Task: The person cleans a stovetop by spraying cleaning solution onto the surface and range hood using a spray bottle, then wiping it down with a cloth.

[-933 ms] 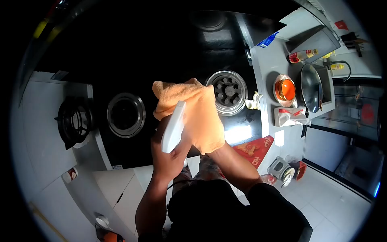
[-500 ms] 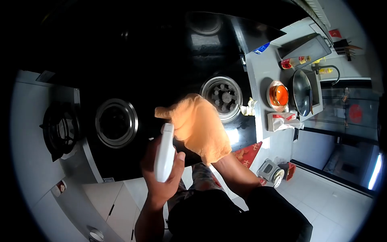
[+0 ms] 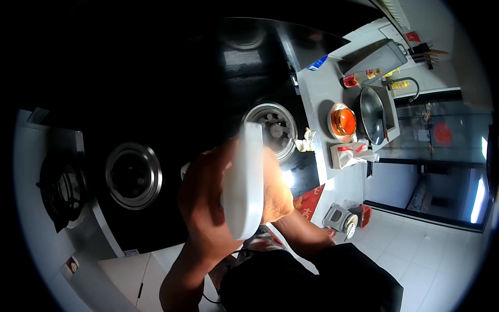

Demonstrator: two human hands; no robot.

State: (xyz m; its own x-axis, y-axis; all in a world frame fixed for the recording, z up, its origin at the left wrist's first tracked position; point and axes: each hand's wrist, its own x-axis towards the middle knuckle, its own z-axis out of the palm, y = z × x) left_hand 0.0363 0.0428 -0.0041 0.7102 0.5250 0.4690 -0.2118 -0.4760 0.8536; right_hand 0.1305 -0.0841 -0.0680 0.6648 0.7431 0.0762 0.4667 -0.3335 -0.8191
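Observation:
My left hand [image 3: 204,210] is closed around a white spray bottle [image 3: 247,192], seen from above with its long smooth head toward the camera. The bottle is close to the camera and covers part of the scene. Behind it, an orange cloth [image 3: 276,192] drapes over my right hand, whose fingers are hidden under the fabric; only the forearm [image 3: 301,229] shows. Both hands are over the front of a black glass hob [image 3: 176,119]. Beyond the cloth lies the right burner [image 3: 270,130], its grate off. The left burner [image 3: 134,176] is also bare.
A black pan support [image 3: 62,187] stands on the left counter. Crumpled white tissue [image 3: 306,140] lies by the right burner. On the right counter are an orange bowl [image 3: 345,121], a tissue pack [image 3: 351,155], a red-labelled bottle [image 3: 358,78] and a wok [image 3: 372,115] by the sink.
The spray bottle has come up closer to the camera and to the right, now in front of the cloth. The view has shifted, moving the counter things left in the picture.

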